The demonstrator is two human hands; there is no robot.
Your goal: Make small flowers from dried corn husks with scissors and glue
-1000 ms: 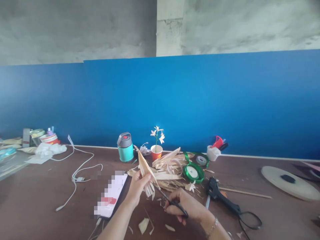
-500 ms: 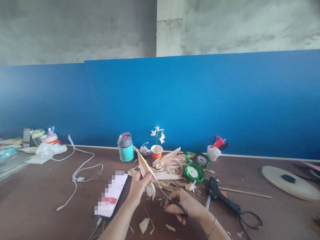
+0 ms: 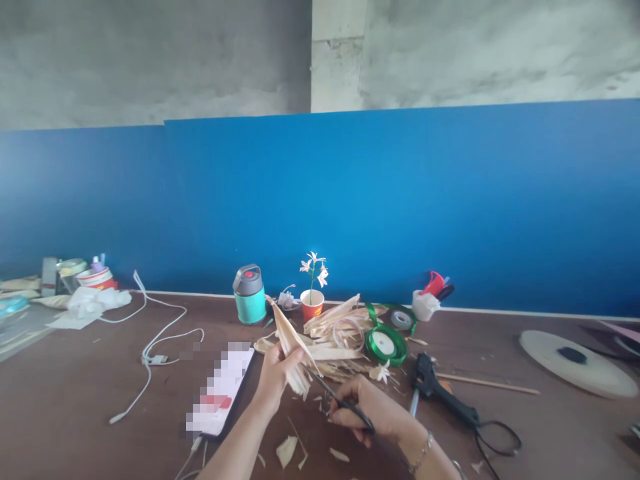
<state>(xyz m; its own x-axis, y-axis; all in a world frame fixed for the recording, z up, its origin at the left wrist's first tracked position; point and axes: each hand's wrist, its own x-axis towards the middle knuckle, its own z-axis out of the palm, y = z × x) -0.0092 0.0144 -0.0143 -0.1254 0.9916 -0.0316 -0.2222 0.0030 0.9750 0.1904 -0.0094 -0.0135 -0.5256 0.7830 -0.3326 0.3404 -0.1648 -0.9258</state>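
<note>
My left hand (image 3: 276, 373) is closed on a dry corn husk (image 3: 286, 327), whose narrow tip points up and away. In my right hand (image 3: 357, 403) is a pair of black-handled scissors (image 3: 356, 412); their blades reach toward the husk's lower edge beside my left fingers. Whether the blades touch the husk I cannot tell. Behind my hands lies a pile of dry husks (image 3: 335, 320), with a small white husk flower (image 3: 381, 372) at its right. Cut husk scraps (image 3: 287, 452) lie on the table below my hands.
A phone (image 3: 220, 393) lies left, near white cables (image 3: 150, 347). A teal flask (image 3: 250, 303) and a red cup (image 3: 313, 308) with a flower stem stand behind. Green ribbon (image 3: 387, 345), a glue gun (image 3: 445, 393), a stick (image 3: 493, 384) and a round disc (image 3: 575, 363) lie right.
The scissor blades seem to have closed slightly at the husk's edge. Both hands keep their places and grips; the whole view has shifted a little.
</note>
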